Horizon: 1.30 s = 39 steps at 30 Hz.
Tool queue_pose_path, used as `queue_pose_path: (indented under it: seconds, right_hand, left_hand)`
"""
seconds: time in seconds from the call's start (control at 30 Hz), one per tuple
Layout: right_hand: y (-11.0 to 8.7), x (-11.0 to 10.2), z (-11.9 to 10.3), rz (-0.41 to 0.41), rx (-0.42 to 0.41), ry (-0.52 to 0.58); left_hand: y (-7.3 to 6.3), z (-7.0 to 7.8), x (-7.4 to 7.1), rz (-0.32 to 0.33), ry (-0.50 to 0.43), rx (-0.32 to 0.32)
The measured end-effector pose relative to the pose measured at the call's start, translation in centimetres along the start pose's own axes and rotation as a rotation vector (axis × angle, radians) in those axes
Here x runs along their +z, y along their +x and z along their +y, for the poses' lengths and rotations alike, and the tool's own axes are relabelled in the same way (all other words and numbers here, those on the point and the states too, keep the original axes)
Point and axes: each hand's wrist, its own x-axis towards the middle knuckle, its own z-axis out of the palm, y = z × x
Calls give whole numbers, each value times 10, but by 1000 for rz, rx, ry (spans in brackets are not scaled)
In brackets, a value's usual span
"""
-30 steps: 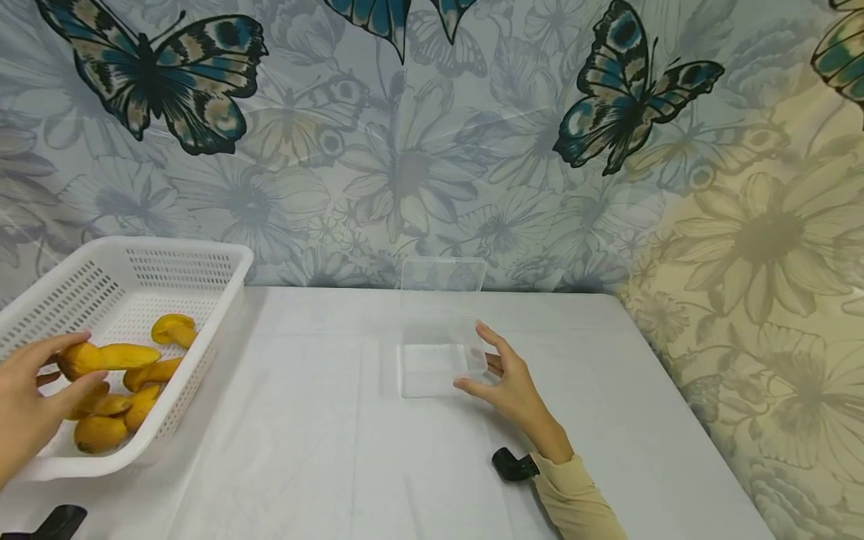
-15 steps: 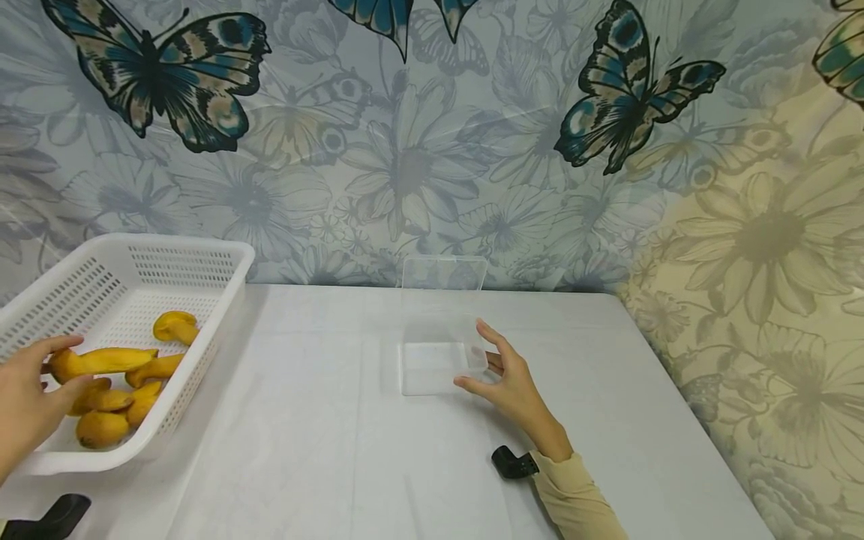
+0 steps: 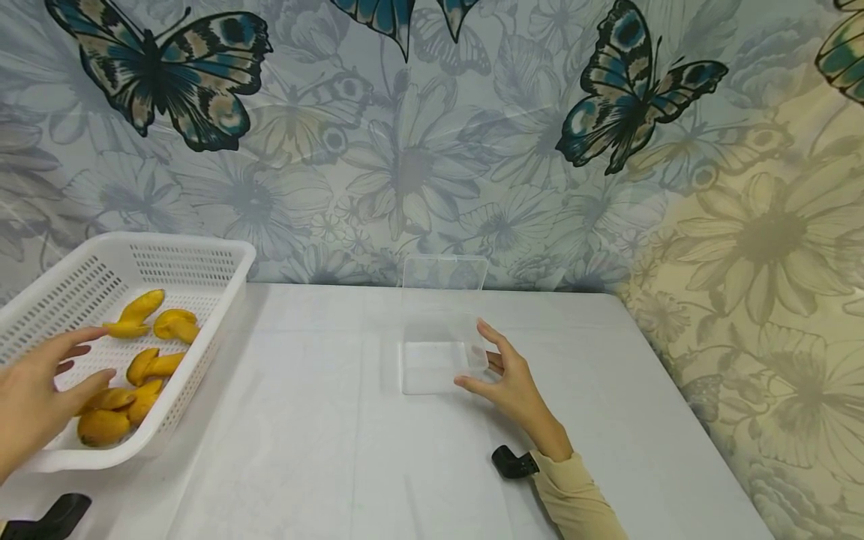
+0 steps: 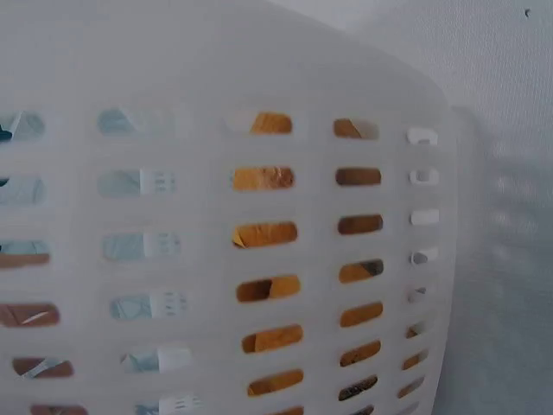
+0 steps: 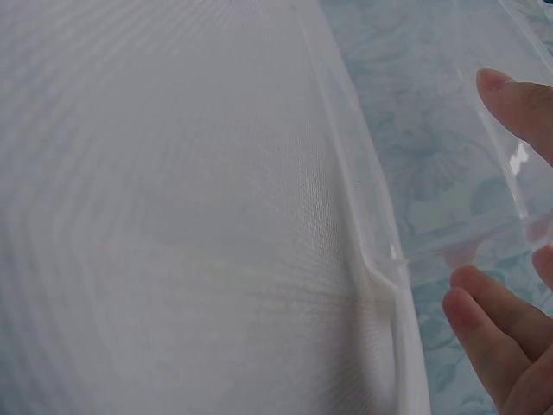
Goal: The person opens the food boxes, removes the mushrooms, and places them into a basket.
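In the head view my left hand (image 3: 47,394) is over the white perforated basket (image 3: 232,300), fingers spread and slightly bent, with nothing gripped. Its index fingertip is at the end of a yellow, banana-like fruit (image 3: 138,309); whether they touch I cannot tell. Several similar fruits (image 3: 103,427) lie nearer the front and right side. The left wrist view shows mostly the basket's slotted wall (image 4: 199,212), with yellow-orange fruit behind it. My right hand (image 3: 509,390) holds the right side of a clear plastic box (image 3: 432,367), thumb in front and fingers behind. The box's lid (image 3: 444,272) stands raised at the back.
A white cloth covers the table (image 3: 304,435), which meets a butterfly-patterned wall covering (image 3: 412,172) at the back. Black wrist devices show near the right sleeve (image 3: 514,463) and at the lower left (image 3: 57,517).
My left hand has let go of the fruit it held a second ago. A fruit now lies farther back in the basket, and the hand has shifted slightly right. The right hand has stayed put.
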Motion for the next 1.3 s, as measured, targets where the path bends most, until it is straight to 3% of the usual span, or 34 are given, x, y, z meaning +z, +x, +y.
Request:
queue_pose_path:
  seconds: [0.37, 0.63, 0.9, 1.17, 1.3]
  right_hand:
    - [-4, -2, 2, 17, 10, -23]
    - [-3, -2, -1, -3, 20, -28]
    - [3, -6, -7, -53, -8, -101]
    - [11, -27, -6, -50, 6, -168]
    - [19, -39, -4, -60, 66, -231]
  left_hand:
    - [4, 30, -2, -30, -112, 111]
    - [4, 53, 3, -67, -102, 226]
    - [3, 79, 14, -142, -79, 212]
    - [13, 118, 36, -55, -39, 283]
    - [20, 136, 47, -40, -36, 260]
